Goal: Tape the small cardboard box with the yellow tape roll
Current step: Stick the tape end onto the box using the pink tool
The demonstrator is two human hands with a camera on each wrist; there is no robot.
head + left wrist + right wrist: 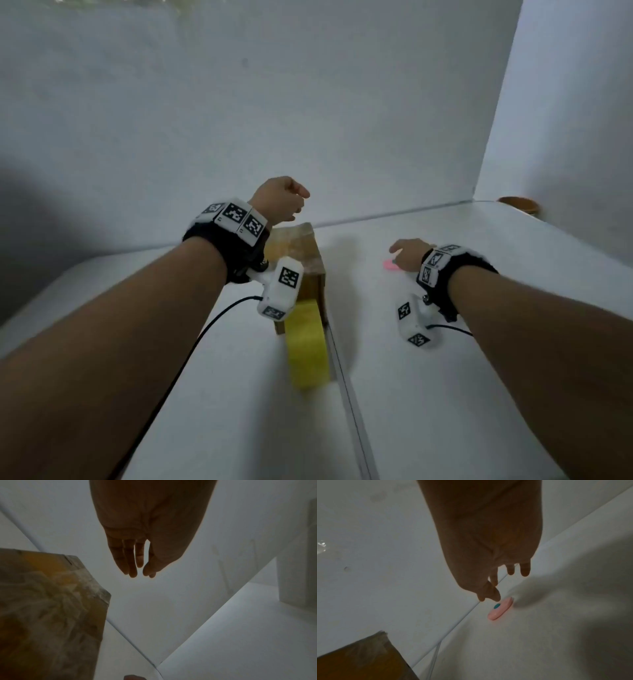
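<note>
A small cardboard box stands on the white table, its top covered in crinkled clear tape. The yellow tape roll stands on edge against the box's near side. My left hand hovers above and behind the box, fingers straight and relaxed, holding nothing. My right hand is low over the table to the right, fingers loose, just above a small pink cutter with a teal button. Whether it touches the cutter I cannot tell.
White panels wall in the table at the back and right. A seam runs across the table beside the roll. A brown round object sits at the far right corner. A black cable trails from my left wrist.
</note>
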